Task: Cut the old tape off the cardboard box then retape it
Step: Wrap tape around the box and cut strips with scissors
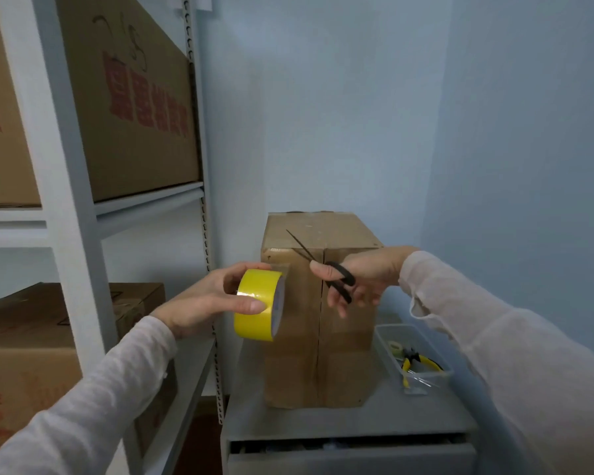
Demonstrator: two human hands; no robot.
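The box [343,337] stands on the cabinet [323,419], with its seam facing the viewer. The left hand [213,296] is curled round the roll [258,306] at the box's 10 o'clock corner. The right hand [367,275] grips the scissors [340,268], whose blades are slightly apart and point to 11 o'clock. The step is probably cutting a strip: keep the tape taut and snip square, close to the roll.

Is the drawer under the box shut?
Slightly open: a dark gap with contents shows between the drawer front and the cabinet top that bears the cardboard box.
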